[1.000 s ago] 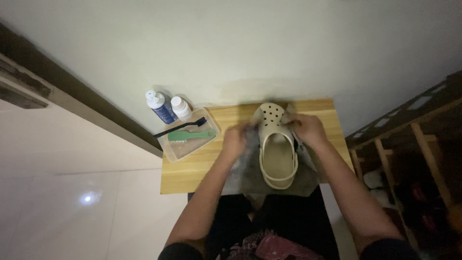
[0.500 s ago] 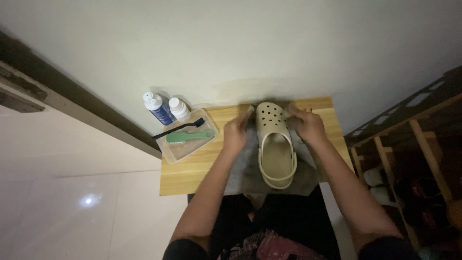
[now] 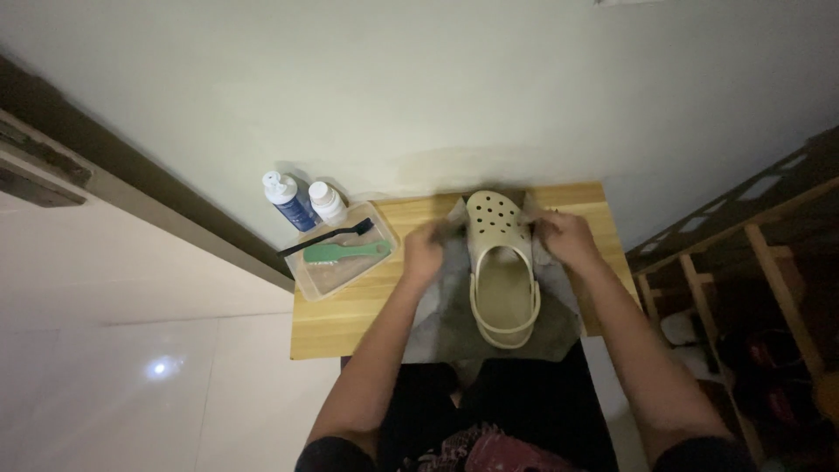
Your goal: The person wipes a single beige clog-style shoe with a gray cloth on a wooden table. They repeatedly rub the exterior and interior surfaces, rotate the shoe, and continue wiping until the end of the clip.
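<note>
On the small wooden table, just right of its middle, a beige foam clog lies sole down on a grey cloth, its perforated toe pointing to 12 o'clock and its open heel with the strap toward 6 o'clock, near the table's front edge. The left hand sits at about 9 o'clock from the toe, fingers bunched on the cloth's upper left part; it is blurred, so I cannot tell whether it pinches the fabric or only presses on it. The right hand lies at 3 o'clock from the toe, fingers curled onto the cloth's upper right edge just beside the shoe, seemingly gripping a fold, though that too is not sharp. Judging by its look, the clog should be light, springy and slightly flexible, not fragile, and likely slick if wet; the firmest holds would be the side walls at the widest part or the heel strap. The cloth looks soft and limp and would bunch when pulled. At 9 o'clock from the clog, well apart, a clear plastic tray holds a green brush and a slim black brush, with a blue bottle and a white bottle standing behind it.
</note>
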